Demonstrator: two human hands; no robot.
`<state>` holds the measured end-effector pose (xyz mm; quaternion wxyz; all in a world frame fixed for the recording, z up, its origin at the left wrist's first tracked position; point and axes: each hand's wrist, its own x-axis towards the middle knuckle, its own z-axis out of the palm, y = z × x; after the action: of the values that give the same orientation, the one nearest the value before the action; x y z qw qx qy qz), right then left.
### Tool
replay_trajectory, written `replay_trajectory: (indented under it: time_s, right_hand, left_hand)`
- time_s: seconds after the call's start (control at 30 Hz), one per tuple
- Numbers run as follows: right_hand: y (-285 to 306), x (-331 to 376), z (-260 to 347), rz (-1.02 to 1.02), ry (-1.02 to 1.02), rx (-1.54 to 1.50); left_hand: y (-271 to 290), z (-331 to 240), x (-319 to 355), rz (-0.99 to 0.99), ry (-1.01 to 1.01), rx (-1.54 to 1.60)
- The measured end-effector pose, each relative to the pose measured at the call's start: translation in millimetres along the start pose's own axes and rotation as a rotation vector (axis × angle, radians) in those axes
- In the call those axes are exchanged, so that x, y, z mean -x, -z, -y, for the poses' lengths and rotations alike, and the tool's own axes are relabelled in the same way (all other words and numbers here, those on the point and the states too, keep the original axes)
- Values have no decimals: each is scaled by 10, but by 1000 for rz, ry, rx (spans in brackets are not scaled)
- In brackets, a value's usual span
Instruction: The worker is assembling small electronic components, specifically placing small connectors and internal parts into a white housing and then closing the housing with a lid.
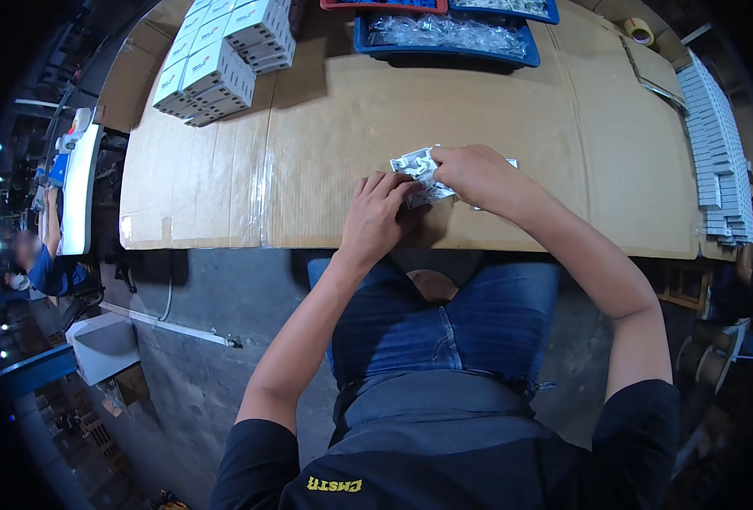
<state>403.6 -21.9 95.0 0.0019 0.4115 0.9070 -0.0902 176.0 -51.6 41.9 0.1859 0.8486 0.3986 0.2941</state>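
"What's in your hands?"
"My right hand (477,176) is closed on a white plastic part (412,161), between my hands over the tabletop (325,170). My left hand (376,212) touches it, fingers curled; whether gripping, I can't tell."
"Past your hands?"
"Ahead, a blue tray (529,56) of clear pieces (453,34); ahead and left, stacked white boxes (215,64)."

From the wearer's head, one fisheye view looked down past the jeans (385,327), lower centre, to the nearby tabletop (334,144) across the upper half.
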Motion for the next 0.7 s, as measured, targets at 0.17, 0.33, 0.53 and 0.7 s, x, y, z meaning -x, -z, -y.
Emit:
replay_trajectory:
  time_s: [0.17, 0.33, 0.53, 0.7]
  right_hand:
    - [86, 27, 99, 14, -46, 40]
    - [115, 54, 209, -5, -57, 149]
    - [250, 78, -13, -133, -73, -51]
    - [265, 108, -71, -146, -166, -93]
  left_hand:
    - [4, -19, -5, -7, -31, -12]
    - [-43, 31, 13, 0, -49, -21]
    - [-19, -27, 6, -8, -27, -68]
    - [-36, 5, 23, 22, -79, -117]
